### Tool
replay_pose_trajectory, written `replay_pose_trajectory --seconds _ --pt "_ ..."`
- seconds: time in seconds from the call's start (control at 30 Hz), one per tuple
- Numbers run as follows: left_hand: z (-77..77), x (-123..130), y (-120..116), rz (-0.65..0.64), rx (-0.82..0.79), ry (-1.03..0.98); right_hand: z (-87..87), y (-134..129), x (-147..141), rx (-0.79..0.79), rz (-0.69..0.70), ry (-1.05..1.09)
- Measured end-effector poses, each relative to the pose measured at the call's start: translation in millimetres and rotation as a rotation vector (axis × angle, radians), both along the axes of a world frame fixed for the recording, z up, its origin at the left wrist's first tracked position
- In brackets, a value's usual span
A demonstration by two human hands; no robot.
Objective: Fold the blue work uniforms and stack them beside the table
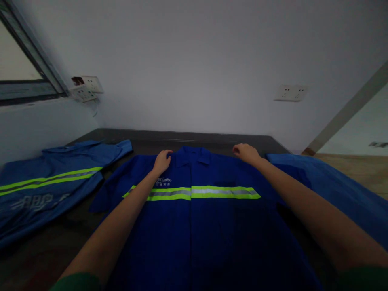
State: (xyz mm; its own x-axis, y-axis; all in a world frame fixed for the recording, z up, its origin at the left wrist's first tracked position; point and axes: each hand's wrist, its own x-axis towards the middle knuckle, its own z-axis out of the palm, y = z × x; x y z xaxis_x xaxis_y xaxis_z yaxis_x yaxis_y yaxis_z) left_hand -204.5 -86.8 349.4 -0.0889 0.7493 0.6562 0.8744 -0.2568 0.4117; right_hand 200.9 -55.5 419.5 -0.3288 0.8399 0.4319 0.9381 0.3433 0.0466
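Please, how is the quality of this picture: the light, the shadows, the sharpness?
Head view: dim overall; lower half of the dark blue shirt sinks almost to black; reflective stripe stays brightest; lettering on the left garment is smeared; wide-angle stretching toward the edges, forearms included.

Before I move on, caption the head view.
Left hand and right hand near the shoulders of a spread blue shirt.

dark flat table (145,139), against pale plain wall (188,72) | faded-blue cloth garment with yellow-green/silver stripes (63,161), left | lighter-blue cloth (330,182), right | white rectangular wall sockets (291,93), both sides | dark-framed window (21,60), upper left
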Motion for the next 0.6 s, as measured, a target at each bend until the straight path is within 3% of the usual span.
replay_pose_trajectory --seconds 0.13,0.27,0.43,0.6 --pt "10.2 -3 33 -0.018 -0.031 0.011 -24.3 31 -50 -0.03 0.053 0.3" --pt "9.9 -5 52 -0.075 -0.13 0.007 -53.4 60 -80 -0.028 0.083 0.385" --pt "5.3 -7 53 -0.088 -0.125 -0.024 -74.8 83 -93 0.001 0.136 0.483" --pt "9.7 -1 52 0.001 -0.109 -0.061 -78.7 92 -95 0.026 0.191 0.603"
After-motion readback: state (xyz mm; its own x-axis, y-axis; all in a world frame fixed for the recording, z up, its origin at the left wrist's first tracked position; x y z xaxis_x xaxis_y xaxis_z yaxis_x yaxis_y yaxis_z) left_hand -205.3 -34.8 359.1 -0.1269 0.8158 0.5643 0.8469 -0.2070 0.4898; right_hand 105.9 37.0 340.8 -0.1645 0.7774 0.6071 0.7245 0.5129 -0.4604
